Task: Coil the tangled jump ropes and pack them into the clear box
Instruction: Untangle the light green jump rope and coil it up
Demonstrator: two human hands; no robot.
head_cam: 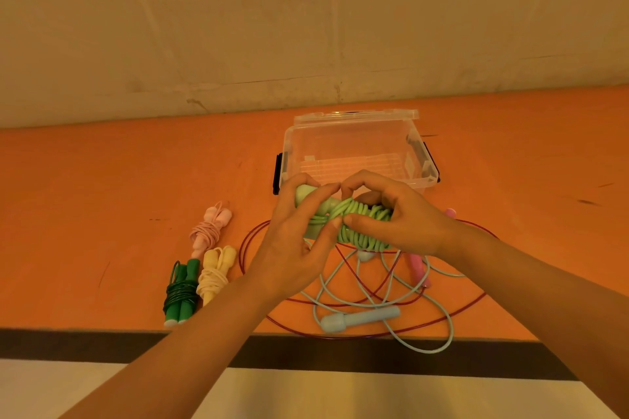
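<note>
Evidently the fourth rope is being finished: both hands hold a light green plastic jump rope (357, 224), its cord wound in close turns round its paired handles, just above the orange worktop (102, 180) and in front of the near wall of the clear plastic box with black side latches (354, 146). The left hand (299, 241) curls round the bundle's left end, where a pale green handle knob shows, thumb and fingers pinching the cord; the right hand (398, 218) wraps the right half, its fingertips meeting the left's over the top turns. The box stands toward the far edge of the worktop, lid tipped open behind it, and nothing coiled appears to lie in it. Three finished bundles lie to the left, toward the near edge: a pale pink coiled rope (209, 230), a cream yellow coiled rope (216, 270) and a dark green coiled rope (180, 292). Under the hands sprawl two loose ropes crossing each other: a pale blue rope with a thick blue handle (359, 316) near the front edge, and a thin red cord with pink handles (418, 265). The next move probably calls for tucking the green cord's end so the turns hold, then setting the bundle down or into the box; loosening the grip early risks the turns springing off.
</note>
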